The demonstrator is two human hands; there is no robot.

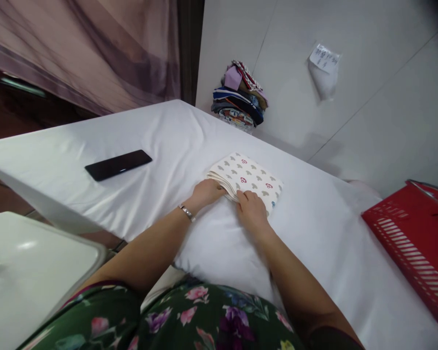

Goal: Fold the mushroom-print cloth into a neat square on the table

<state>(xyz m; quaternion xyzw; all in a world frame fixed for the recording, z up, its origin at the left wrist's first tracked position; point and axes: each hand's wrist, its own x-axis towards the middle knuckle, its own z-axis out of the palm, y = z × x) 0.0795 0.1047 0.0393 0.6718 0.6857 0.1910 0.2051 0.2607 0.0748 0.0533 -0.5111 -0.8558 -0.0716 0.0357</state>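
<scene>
A folded cream cloth (251,179) with grey and red prints lies on the white sheet (175,146) covering the table. My left hand (206,191) rests at the cloth's near left edge, fingers curled onto the folded layers. My right hand (252,209) lies on the near edge beside it, fingers bent and pressing down on the fabric. A metal bracelet (186,212) circles my left wrist. Whether either hand pinches the cloth or only presses it is unclear.
A black phone (118,164) lies on the sheet to the left. A stack of folded clothes (240,97) sits at the far table edge against the wall. A red plastic basket (416,243) stands at right. A white stool (32,272) is at lower left.
</scene>
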